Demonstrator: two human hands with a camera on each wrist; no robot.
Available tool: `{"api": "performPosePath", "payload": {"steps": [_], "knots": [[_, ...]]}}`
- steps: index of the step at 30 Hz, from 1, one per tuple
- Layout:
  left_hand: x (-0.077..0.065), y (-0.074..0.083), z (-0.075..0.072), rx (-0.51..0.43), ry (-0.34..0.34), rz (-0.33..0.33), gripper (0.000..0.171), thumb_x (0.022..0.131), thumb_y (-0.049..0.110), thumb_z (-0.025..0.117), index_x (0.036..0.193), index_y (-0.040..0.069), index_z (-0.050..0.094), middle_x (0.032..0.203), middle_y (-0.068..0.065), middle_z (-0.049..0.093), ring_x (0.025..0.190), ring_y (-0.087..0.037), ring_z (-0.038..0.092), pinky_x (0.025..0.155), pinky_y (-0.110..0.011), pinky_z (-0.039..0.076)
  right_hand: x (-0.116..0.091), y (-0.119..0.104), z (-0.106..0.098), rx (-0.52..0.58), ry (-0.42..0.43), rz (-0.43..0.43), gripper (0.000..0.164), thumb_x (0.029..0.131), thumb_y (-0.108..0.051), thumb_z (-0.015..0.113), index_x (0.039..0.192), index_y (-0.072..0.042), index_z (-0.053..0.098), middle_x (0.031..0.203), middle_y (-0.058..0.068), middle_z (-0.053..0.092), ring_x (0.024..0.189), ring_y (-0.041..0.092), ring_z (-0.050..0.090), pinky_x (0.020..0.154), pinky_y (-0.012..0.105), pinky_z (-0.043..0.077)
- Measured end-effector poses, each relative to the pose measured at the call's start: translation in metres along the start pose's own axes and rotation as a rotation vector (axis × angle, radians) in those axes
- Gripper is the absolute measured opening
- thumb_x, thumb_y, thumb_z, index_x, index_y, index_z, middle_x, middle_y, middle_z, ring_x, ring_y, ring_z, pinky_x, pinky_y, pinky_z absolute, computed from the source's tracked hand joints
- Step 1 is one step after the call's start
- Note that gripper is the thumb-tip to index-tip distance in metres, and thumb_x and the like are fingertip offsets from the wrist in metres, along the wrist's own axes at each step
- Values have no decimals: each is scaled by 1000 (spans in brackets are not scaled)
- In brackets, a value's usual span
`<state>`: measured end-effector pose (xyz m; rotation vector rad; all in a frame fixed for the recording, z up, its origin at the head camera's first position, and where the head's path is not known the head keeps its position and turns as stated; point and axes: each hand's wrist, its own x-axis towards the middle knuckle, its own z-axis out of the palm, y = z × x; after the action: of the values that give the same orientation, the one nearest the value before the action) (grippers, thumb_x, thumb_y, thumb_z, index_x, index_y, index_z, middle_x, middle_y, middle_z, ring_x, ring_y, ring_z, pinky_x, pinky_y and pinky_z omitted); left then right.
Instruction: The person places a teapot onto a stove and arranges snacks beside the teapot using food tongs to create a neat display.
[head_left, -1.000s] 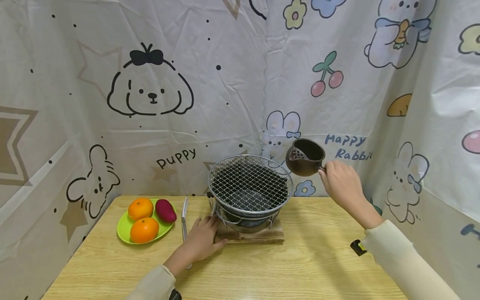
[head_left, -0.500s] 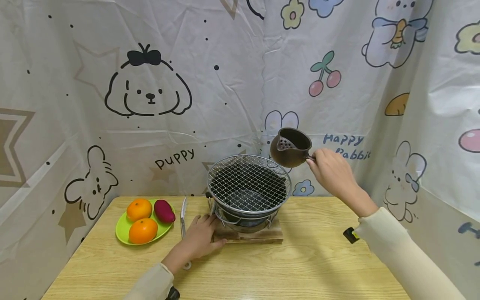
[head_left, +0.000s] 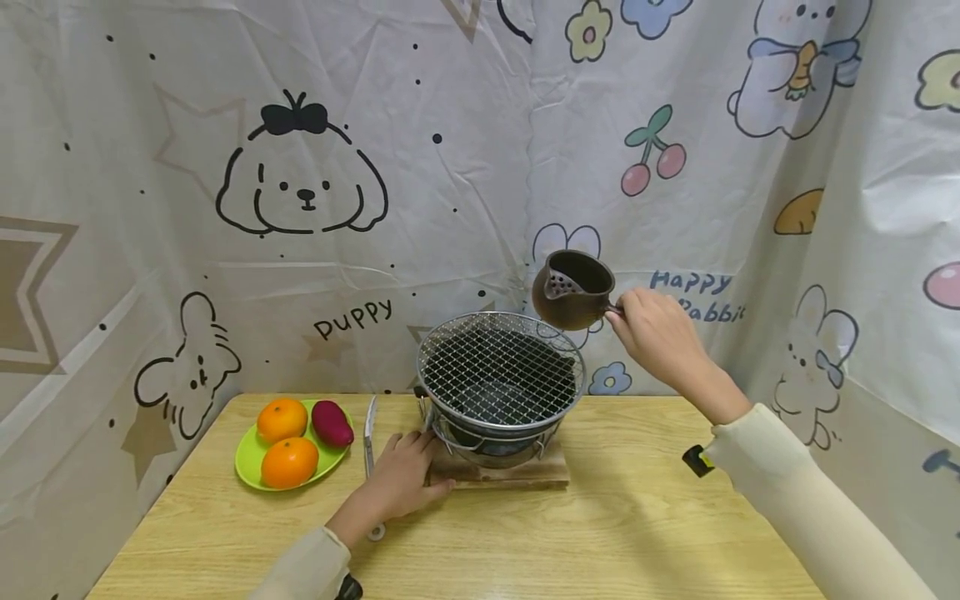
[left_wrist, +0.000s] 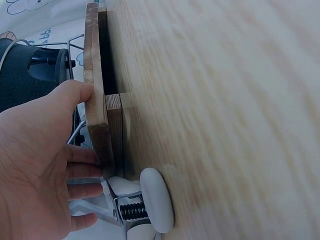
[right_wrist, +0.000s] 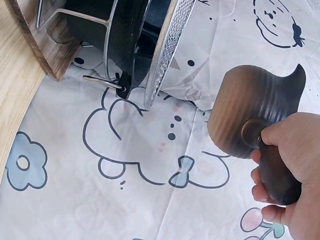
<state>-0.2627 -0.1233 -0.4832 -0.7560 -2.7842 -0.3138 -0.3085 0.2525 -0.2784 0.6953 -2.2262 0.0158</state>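
My right hand (head_left: 652, 333) grips the side handle of a brown teapot (head_left: 573, 304), raised in the air at the back right of the grill. The teapot has no lid, and strainer holes show behind its spout; its dark handle (right_wrist: 280, 177) sits in my fingers in the right wrist view. The round charcoal grill (head_left: 498, 375), topped with wire mesh, stands on a wooden board (head_left: 510, 477). My left hand (head_left: 403, 475) rests at the board's front left corner, thumb along its front edge (left_wrist: 95, 107) and fingers loosely extended beside it.
Left of my left hand lies a slim metal utensil (head_left: 369, 437), with a spring and white rounded parts in the left wrist view. A green plate (head_left: 251, 467) farther left bears two oranges (head_left: 289, 462) and a purple sweet potato-like item (head_left: 332, 423). A printed curtain (head_left: 465, 208) backs the table.
My right hand has carried the teapot left and slightly up, nearer to the grill's back right rim. The left hand stays at the board's corner.
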Motion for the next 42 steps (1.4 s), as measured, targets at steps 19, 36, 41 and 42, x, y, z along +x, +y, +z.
{"api": "performPosePath", "payload": {"steps": [19, 36, 41, 42], "knots": [[1, 1, 3, 32, 22, 19, 68, 90, 52, 69, 135, 2, 61, 139, -17, 61, 123, -35, 56, 103, -59, 43, 9, -4, 6, -51, 4, -81, 22, 98, -16, 65, 90, 1, 54, 82, 14, 55, 78, 33, 50, 68, 41, 41], [1, -4, 9, 21, 29, 6, 73, 90, 56, 66, 138, 0, 59, 142, -20, 59, 126, -39, 56, 107, -64, 41, 31, -4, 11, -18, -37, -138, 21, 100, -16, 63, 91, 0, 52, 82, 13, 52, 76, 31, 46, 73, 43, 39], [0, 2, 1, 14, -2, -15, 72, 90, 54, 66, 137, 0, 59, 142, -20, 59, 126, -39, 56, 107, -63, 42, 38, -6, 12, -33, -102, -131, 21, 102, -18, 60, 92, -1, 52, 84, 12, 52, 78, 30, 44, 74, 42, 34], [0, 3, 0, 12, -4, -15, 71, 90, 53, 67, 137, 0, 59, 142, -20, 59, 125, -39, 57, 107, -62, 42, 39, -7, 13, -36, -108, -131, 21, 103, -19, 59, 93, -2, 52, 84, 12, 52, 78, 30, 44, 74, 42, 34]]}}
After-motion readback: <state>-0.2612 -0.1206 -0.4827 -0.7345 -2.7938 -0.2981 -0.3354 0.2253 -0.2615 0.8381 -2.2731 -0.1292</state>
